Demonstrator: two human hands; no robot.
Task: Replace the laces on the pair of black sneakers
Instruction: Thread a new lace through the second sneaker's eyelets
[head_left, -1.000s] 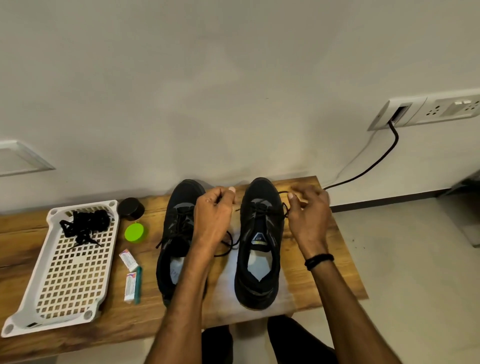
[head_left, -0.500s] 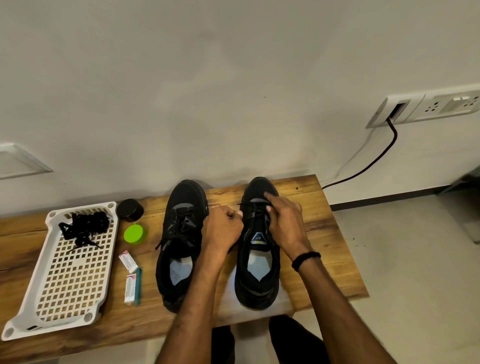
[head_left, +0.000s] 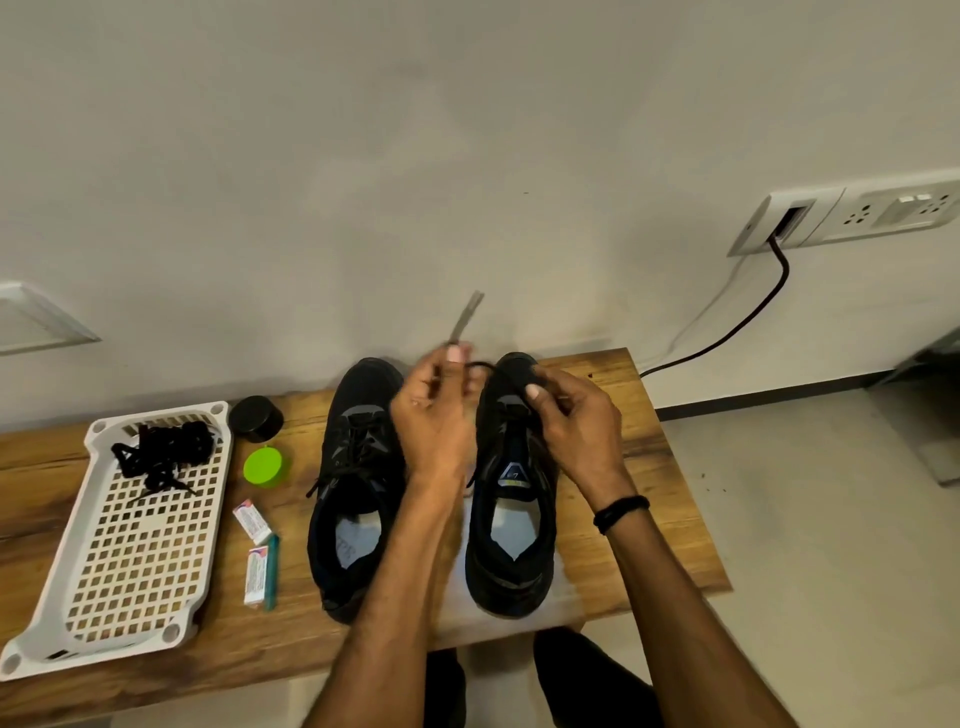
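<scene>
Working the far eyelets of the right sneaker (head_left: 511, 519), left hand (head_left: 434, 415) and right hand (head_left: 571, 421) each pinch its black lace (head_left: 480, 366); the left sneaker (head_left: 358, 493) beside it sits laced, and bundled laces (head_left: 161, 452) wait in the left tray (head_left: 140, 571). Early, I judge.

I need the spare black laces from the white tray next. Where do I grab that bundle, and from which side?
Pinch the dense tangled middle of the lace bundle, which lies at the far end of the tray. Come straight down from above. The tray's rim would likely hinder a side approach, and pulling the thin loose ends that trail toward you would probably just unravel the bundle.
</scene>
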